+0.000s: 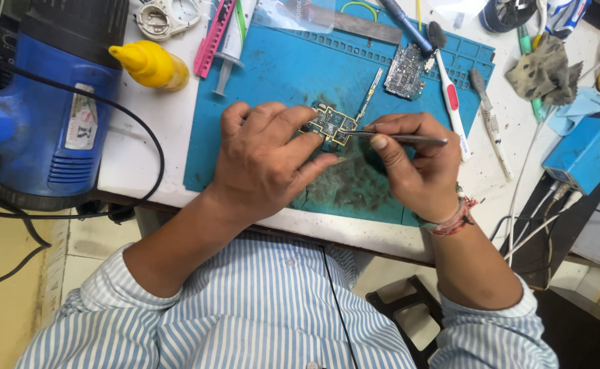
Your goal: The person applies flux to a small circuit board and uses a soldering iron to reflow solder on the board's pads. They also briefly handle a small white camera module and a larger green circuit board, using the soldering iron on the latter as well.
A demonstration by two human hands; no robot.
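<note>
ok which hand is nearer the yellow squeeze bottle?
Left. The left hand sits on the blue mat, below and right of the yellow squeeze bottle. The right hand, holding tweezers, is farther right.

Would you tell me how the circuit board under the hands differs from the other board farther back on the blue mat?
The near circuit board is pinned by the left hand and probed with tweezers in the right hand; the far circuit board lies untouched. The near one looks gold-green, the far one grey-silver. Both rest on the blue mat.
</note>
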